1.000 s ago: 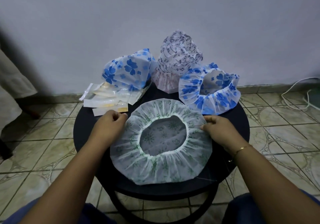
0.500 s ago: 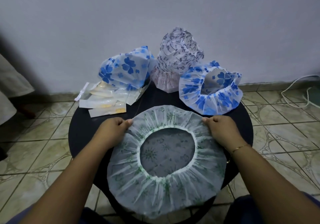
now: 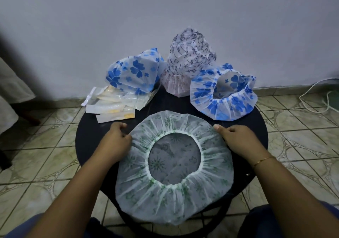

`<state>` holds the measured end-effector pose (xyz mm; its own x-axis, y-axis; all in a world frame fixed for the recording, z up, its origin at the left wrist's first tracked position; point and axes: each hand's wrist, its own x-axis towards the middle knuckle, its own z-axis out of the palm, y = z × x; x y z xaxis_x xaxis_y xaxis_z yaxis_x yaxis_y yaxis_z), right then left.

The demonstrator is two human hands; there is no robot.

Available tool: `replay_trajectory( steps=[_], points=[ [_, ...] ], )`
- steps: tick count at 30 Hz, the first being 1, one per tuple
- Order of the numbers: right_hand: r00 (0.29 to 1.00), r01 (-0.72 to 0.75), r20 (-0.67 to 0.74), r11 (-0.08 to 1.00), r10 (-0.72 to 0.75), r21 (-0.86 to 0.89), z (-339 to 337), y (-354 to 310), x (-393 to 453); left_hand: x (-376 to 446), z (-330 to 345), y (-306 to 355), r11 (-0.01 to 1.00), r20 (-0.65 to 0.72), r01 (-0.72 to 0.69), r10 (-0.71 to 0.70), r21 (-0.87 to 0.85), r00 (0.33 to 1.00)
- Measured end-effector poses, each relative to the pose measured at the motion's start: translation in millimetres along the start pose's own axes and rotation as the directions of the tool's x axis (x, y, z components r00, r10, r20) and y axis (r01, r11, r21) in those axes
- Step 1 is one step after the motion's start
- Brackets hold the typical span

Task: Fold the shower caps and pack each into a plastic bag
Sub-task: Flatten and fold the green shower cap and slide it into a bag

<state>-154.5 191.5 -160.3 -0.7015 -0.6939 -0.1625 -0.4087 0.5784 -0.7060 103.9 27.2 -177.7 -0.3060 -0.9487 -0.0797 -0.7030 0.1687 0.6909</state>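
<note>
While the green cap (image 3: 174, 166) lies flat and opening-up on the tabletop (image 3: 88, 138), its near edge hanging over the front rim, each hand pinches its outer frill: the left hand (image 3: 117, 138) at the left edge, the right hand (image 3: 233, 138) at the upper right. Both grips are curled tight on thin film, thumbs on top. The step in hand looks like spreading the cap before the first fold. To do it well, I would keep the tension even on both sides so the elastic ring stays round, then bring one edge straight across onto the other, matching the frills. The film seems slippery and springy, so pressing the crease flat should help. Two blue caps (image 3: 134, 72) (image 3: 223, 96) and a patterned cap (image 3: 189, 61) wait behind, with the bags (image 3: 113, 103) at rear left, well within reach.
</note>
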Motion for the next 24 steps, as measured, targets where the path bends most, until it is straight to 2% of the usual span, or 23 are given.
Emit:
replay_trajectory(
  steps=[3,6,8,10,12,15,17,20,24],
  points=[
    [0.989,-0.109,0.082,0.977,0.125,-0.182,-6,-1,-6,-5,0,2,0.990,0.008,-0.100,0.101,-0.097,0.995],
    [0.946,-0.166,0.233,0.953,0.227,-0.255,-14,-6,-17,-5,4,1,0.989,0.003,-0.139,0.139,-0.043,0.990],
    [0.922,-0.160,0.317,0.964,0.223,-0.210,-18,-6,-22,-5,7,0,0.995,-0.042,-0.098,0.097,-0.003,0.994],
    [0.913,-0.142,0.376,0.987,0.159,-0.073,-22,-4,-23,-8,8,2,0.999,-0.084,-0.040,0.040,0.001,0.996],
    [0.919,-0.129,0.383,0.989,0.092,0.072,-25,-3,-22,-10,7,3,1.000,-0.107,0.001,-0.002,-0.008,0.994],
    [0.915,-0.156,0.394,0.978,0.089,0.142,-24,-2,-23,-12,4,2,0.997,-0.107,0.054,-0.061,-0.062,0.992],
    [0.901,-0.168,0.426,0.971,0.080,0.173,-21,-2,-26,-13,1,2,0.968,-0.031,0.119,-0.129,-0.221,0.991],
    [0.871,-0.195,0.488,0.948,0.050,0.250,-20,-3,-31,-20,-12,7,0.844,0.222,0.252,-0.163,-0.473,0.961],
    [0.872,-0.246,0.489,0.891,0.031,0.381,-18,0,-34,-25,-32,2,0.823,0.431,0.307,-0.085,-0.478,0.898]
  ],
)
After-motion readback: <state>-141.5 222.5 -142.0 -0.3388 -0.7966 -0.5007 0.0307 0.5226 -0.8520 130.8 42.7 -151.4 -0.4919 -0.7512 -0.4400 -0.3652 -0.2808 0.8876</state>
